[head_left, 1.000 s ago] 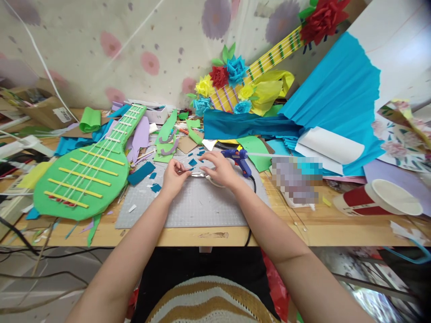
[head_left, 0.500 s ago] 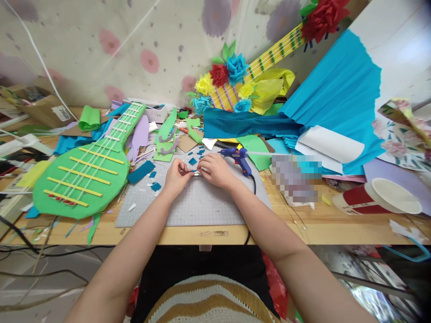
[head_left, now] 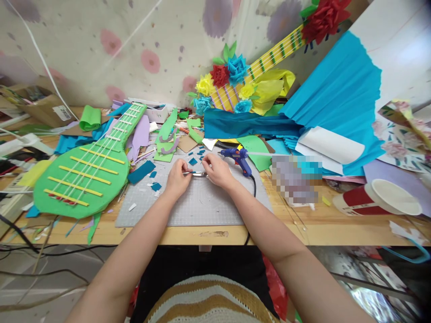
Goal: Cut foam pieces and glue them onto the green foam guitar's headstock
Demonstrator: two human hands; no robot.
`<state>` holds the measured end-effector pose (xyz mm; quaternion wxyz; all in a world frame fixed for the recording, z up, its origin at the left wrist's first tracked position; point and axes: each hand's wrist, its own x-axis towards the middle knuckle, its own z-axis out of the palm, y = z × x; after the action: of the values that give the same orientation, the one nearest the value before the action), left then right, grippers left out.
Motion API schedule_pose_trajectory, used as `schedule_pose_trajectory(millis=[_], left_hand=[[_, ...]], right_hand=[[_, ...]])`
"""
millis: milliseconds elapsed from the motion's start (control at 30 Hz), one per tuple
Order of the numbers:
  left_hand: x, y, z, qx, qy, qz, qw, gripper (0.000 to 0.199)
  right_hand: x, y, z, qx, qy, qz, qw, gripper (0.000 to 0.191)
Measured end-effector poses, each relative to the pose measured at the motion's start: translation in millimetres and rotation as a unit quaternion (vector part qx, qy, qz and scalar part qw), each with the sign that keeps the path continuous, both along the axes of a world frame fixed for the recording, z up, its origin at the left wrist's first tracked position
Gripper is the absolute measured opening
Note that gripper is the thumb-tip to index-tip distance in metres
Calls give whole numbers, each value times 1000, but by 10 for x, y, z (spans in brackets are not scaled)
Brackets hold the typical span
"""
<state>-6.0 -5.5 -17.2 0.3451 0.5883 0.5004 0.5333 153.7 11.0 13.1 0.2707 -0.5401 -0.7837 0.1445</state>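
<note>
My left hand [head_left: 179, 178] is closed in a pinch on one end of a small thin piece [head_left: 197, 174], partly silvery with a bit of blue. The piece spans the gap to my right hand [head_left: 217, 170], whose bent fingers are at its other end. Both hands are above the grey cutting mat [head_left: 208, 206]. Small dark blue paper scraps [head_left: 193, 162] lie just beyond my fingers, and a larger blue piece [head_left: 141, 172] is left of my left hand. A blue glue gun [head_left: 238, 159] rests right of my right hand.
A green paper lute [head_left: 84, 175] lies at left. Behind are paper scraps and a yellow paper instrument [head_left: 269, 58] with paper flowers. Blue crepe paper [head_left: 340, 103] rises at right, near a red and white cup [head_left: 377, 197]. A black cord hangs over the table's front edge.
My hands have moved slightly apart, and more of the thin silvery piece shows between them. The fingers of my right hand have drawn back to the right.
</note>
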Motion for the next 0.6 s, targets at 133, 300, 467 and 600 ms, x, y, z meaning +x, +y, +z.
schedule_pose_trajectory(millis=[133,300,467,600], left_hand=[[-9,11,-11,1,26,16,1000,27],[-29,20,-43,-14,51,14,998,28],[-34,8,-33,-15,68,-1,998,27],[-34,-10,-1,10,107,-5,994,24]], right_hand=[[94,44,4,-46,-12,-59,997,30],[143,69,-42,-39,109,-23,993,15],[49,34,-102,-44,193,46,979,22],[-49,7,-135,-79,159,86,980,20]])
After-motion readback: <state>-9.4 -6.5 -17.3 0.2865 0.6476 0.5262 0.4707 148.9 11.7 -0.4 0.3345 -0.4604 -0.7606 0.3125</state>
